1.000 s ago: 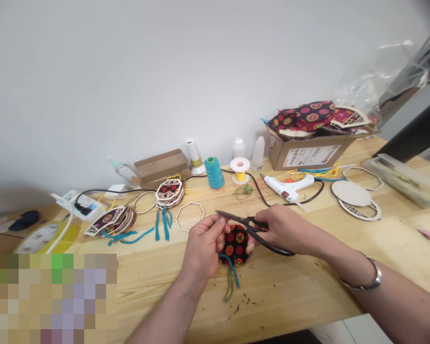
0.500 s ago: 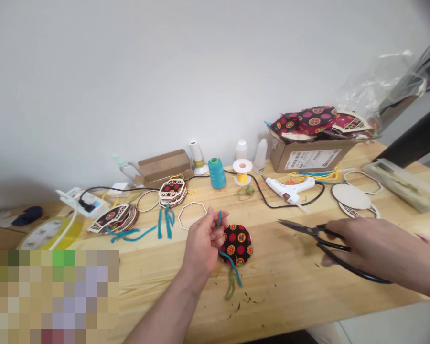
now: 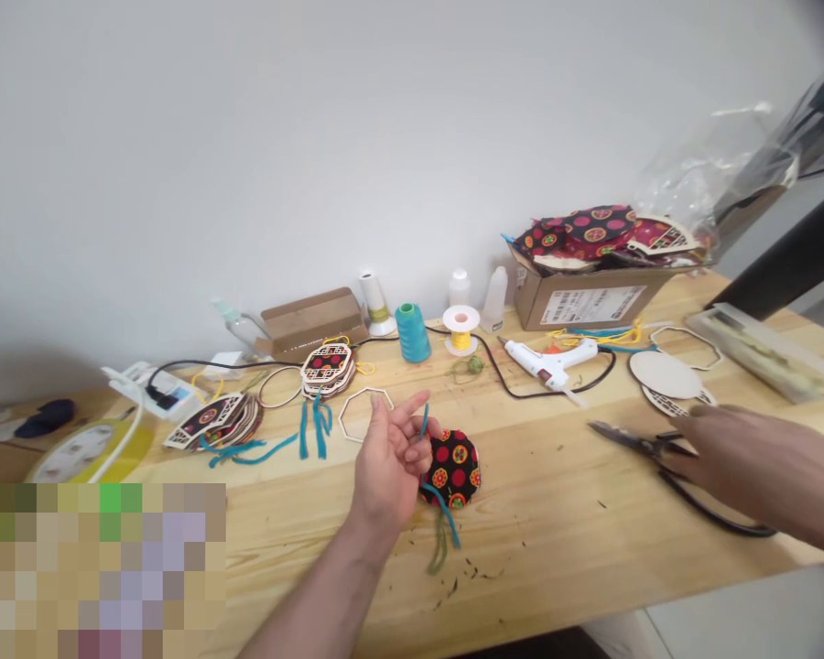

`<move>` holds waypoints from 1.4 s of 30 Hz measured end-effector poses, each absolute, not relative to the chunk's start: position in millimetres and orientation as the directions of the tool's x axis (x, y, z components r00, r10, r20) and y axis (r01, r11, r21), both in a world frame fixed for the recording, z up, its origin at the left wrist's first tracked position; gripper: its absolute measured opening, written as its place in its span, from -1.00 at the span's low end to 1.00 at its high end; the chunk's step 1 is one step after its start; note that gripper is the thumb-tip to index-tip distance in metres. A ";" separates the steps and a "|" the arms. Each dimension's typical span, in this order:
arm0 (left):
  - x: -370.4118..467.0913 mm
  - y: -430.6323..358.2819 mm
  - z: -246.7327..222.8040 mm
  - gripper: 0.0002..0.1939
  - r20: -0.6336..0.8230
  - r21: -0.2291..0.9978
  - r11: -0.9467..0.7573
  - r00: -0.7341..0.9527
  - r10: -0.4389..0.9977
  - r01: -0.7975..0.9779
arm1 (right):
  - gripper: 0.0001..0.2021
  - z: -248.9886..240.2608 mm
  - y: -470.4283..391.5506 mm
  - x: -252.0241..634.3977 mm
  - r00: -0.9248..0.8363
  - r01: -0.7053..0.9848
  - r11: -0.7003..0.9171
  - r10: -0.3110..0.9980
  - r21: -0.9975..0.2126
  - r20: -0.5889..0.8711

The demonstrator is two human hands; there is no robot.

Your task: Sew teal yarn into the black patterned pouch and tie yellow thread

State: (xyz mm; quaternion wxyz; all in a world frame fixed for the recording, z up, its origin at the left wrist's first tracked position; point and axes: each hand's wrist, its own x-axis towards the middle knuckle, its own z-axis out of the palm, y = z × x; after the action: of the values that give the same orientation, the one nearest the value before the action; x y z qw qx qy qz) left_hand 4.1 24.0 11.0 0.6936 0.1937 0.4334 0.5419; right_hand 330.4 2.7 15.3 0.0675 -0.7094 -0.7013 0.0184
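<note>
While hands (image 3: 389,471) (image 3: 762,480) are apart, patterned fabric (image 3: 459,469) (black) lies between.

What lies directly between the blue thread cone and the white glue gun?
The head view shows a spool of yellow thread, a small green yarn ball and part of the black cable there.

A rounded pad of black fabric (image 3: 461,458) with red, orange and green motifs lies printed face up, partly behind the left hand (image 3: 390,465). Blue yarn (image 3: 446,514) and an olive loop (image 3: 439,549) trail from its lower edge. Black-handled scissors (image 3: 624,439) point leftward under the right hand (image 3: 755,469).
</note>
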 end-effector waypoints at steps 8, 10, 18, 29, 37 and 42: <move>7.7 18.7 11.7 -0.34 -0.339 0.762 0.302 0.044 0.940 -0.573 | -0.64 34.1 55.8 177.2 -0.425 0.511 0.109 0.895 -0.852 -0.140; 7.8 18.5 10.7 -0.35 -0.343 0.751 0.298 0.038 0.939 -0.590 | -0.62 25.1 65.6 156.4 -0.492 0.400 0.045 0.853 -0.915 -0.173; 7.3 18.0 8.7 -0.38 -0.371 0.724 0.322 0.049 0.927 -0.610 | -0.81 15.2 65.6 143.2 -0.532 0.167 -0.137 0.821 -0.976 -0.206; 6.5 19.8 6.4 -0.80 -0.373 0.780 0.408 0.171 0.912 -0.474 | -0.80 14.0 69.8 149.4 -0.373 0.338 -0.013 0.916 -0.941 -0.147; 7.1 20.3 2.7 -0.78 -0.347 0.842 0.378 0.152 0.926 -0.384 | -0.81 13.2 72.5 151.8 -0.376 0.330 0.024 0.920 -0.944 -0.108; 7.8 21.1 1.1 -0.78 -0.336 0.854 0.367 0.149 0.930 -0.368 | -0.83 10.6 73.1 153.0 -0.377 0.326 0.036 0.921 -0.945 -0.095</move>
State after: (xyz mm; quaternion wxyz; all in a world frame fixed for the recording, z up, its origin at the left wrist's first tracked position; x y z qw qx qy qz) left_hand 7.8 21.1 1.1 0.6915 0.3101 0.4532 0.4693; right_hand 153.0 73.1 10.6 0.2938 -0.4744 -0.6570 0.5069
